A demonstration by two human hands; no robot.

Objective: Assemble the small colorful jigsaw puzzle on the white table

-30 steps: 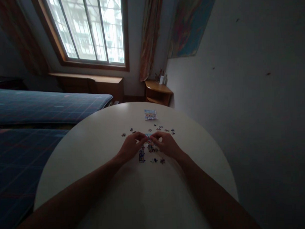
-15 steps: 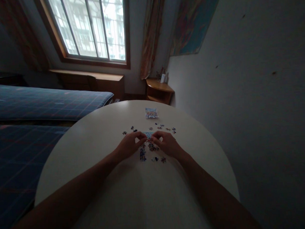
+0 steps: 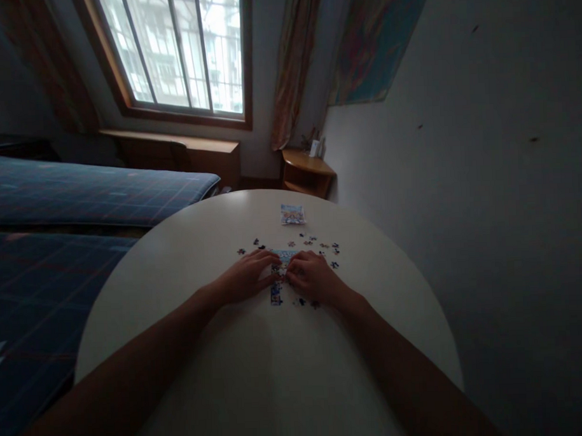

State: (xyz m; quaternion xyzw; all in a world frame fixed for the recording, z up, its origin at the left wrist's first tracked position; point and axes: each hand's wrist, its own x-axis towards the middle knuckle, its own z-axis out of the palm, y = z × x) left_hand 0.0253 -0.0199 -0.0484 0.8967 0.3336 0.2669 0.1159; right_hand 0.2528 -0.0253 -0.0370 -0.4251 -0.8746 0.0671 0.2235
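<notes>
To the right, a bare grey wall (image 3: pixel 485 173), speckled with a few dark marks. To the left, a bed (image 3: pixel 80 193) under a blue checked cover. Below, filling the near middle, a round white table (image 3: pixel 278 384). At the far end, a barred window (image 3: pixel 180 56) in a brown frame, with a patterned curtain (image 3: pixel 290 65) just beside it and a colourful poster (image 3: pixel 375 43) high on the wall. Under the window, a long wooden bench (image 3: pixel 174 152); in the corner, a small wooden shelf (image 3: pixel 308 170). Reaching in from the near edge, two bare forearms, meeting at the far middle of the table. Left hand (image 3: pixel 248 277) palm down, fingers stretched out fairly flat, tips resting on the partly built jigsaw puzzle (image 3: pixel 276 293). Right hand (image 3: pixel 315 277) just beside it, knuckles bent, fingertips down on the same patch, nearly touching the left ones. Impossible to tell whether either hand pinches a piece. Puzzle flat on the table, mostly hidden under both hands, a pale strip showing beyond the fingers. Farther off, a small picture card (image 3: pixel 292 214), lying apart. Between card and hands, scattered loose pieces (image 3: pixel 327 247), with a few more near the right wrist.
</notes>
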